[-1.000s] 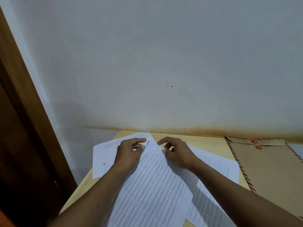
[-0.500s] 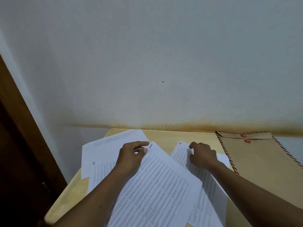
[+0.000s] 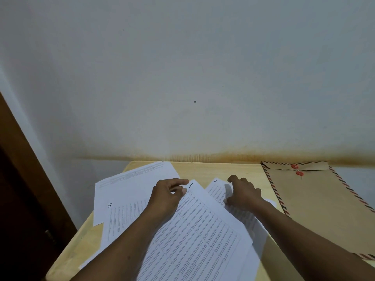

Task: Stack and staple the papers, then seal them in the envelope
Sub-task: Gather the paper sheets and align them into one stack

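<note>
Far left, a dark wooden door frame (image 3: 18,159), then the pale table (image 3: 205,169) against the wall. Papers are fanned loose across it: a rear sheet (image 3: 140,175) pokes over the left edge, and the sheet marked 5 (image 3: 121,211) lies on top of it. Now the left hand (image 3: 168,196): forefinger and thumb pinched together on the top corner of the sheet marked 1 (image 3: 203,230), which overlaps the rest. Just right, the sheet marked 3 (image 3: 216,189) peeks out from under it, and the right hand (image 3: 244,192) sits on it, fingers curled, thumb blurred, so I cannot tell if it grips or only presses. Far right, the brown envelope (image 3: 316,203) lies flat, flap down, apart from the papers
</note>
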The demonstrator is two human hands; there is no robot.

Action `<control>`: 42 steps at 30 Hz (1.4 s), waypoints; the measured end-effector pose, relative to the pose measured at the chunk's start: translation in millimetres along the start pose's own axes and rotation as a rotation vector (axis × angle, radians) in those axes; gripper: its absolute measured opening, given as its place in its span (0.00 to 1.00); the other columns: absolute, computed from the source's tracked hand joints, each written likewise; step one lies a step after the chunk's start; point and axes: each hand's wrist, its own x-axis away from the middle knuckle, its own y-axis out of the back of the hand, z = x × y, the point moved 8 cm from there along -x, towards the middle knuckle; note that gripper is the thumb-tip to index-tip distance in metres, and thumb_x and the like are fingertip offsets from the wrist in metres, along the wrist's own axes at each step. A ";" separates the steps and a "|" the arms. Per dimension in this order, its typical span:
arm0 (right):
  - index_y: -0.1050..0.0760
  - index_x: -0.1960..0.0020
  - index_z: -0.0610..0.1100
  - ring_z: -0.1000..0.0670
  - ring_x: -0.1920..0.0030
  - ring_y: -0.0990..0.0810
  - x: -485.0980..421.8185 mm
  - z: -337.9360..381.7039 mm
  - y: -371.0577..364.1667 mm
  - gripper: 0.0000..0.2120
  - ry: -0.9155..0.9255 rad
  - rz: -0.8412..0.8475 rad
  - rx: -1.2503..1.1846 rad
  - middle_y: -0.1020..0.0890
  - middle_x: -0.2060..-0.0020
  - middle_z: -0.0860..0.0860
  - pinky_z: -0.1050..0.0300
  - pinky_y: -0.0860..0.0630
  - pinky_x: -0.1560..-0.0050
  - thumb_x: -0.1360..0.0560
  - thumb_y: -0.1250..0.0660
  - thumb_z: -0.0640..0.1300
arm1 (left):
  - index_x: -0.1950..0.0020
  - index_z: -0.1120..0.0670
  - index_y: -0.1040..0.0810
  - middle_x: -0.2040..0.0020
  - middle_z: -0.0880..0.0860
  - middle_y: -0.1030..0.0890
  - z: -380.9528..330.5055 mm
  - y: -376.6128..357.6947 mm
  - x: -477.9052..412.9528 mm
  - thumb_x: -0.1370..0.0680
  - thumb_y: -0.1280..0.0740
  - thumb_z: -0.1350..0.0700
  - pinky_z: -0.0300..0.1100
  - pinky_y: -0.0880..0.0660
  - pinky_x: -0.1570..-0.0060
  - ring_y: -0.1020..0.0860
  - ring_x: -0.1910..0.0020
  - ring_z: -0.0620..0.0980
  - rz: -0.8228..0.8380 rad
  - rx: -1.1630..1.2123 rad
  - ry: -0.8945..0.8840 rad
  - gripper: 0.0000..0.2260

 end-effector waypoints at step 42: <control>0.23 0.38 0.52 0.51 0.57 0.20 15.6 8.6 48.0 0.19 0.218 0.124 -0.694 0.19 0.55 0.50 0.56 0.24 0.53 0.26 0.34 0.37 | 0.50 0.44 0.12 0.66 0.43 0.17 -8.2 -23.1 -9.8 0.23 0.27 0.61 0.39 0.23 0.48 0.18 0.60 0.42 -0.057 0.119 -0.006 0.11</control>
